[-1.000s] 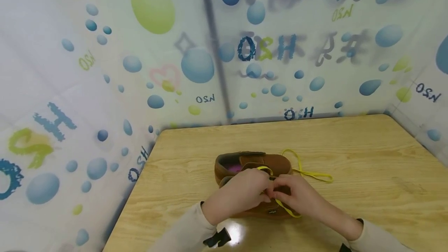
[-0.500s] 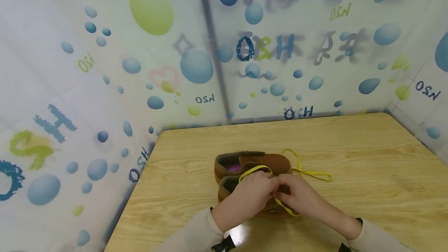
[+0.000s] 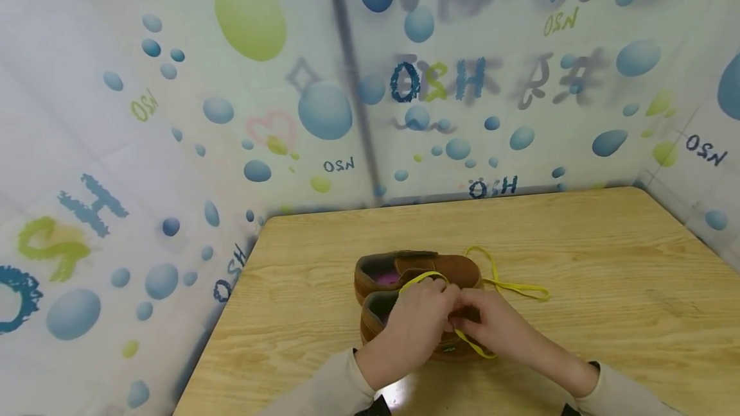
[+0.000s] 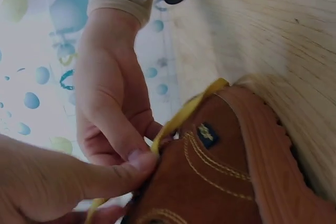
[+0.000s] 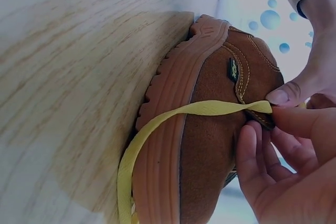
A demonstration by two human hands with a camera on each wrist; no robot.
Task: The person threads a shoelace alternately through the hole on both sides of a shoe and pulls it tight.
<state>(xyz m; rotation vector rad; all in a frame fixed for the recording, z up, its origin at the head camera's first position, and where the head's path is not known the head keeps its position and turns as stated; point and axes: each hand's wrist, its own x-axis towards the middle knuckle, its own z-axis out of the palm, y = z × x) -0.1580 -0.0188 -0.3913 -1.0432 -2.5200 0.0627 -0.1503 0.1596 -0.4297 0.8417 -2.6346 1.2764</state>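
Observation:
Two brown low-cut shoes stand side by side on the wooden table. At the near shoe [image 3: 369,329] both hands meet over the eyelets, on a flat yellow shoelace [image 5: 210,108]. My left hand [image 3: 413,323] pinches the lace by the eyelet edge, its thumb uppermost in the right wrist view. Close against it, my right hand [image 3: 497,321] pinches the lace with curled fingers beside the eyelet flap. One stretch of lace arches behind the left hand; another drapes down the shoe's side. The fingertips' exact hold is partly hidden.
The far shoe [image 3: 467,268] touches or nearly touches the near one. Its yellow lace [image 3: 520,288] trails onto the table [image 3: 607,255] at the right. A white curtain-like wall [image 3: 520,31] with blue and green drops encloses the table's back and sides.
My left hand has shifted right and turned upward, uncovering the near shoe's heel. More yellow lace arches behind it than a second ago. The right hand stays almost still.

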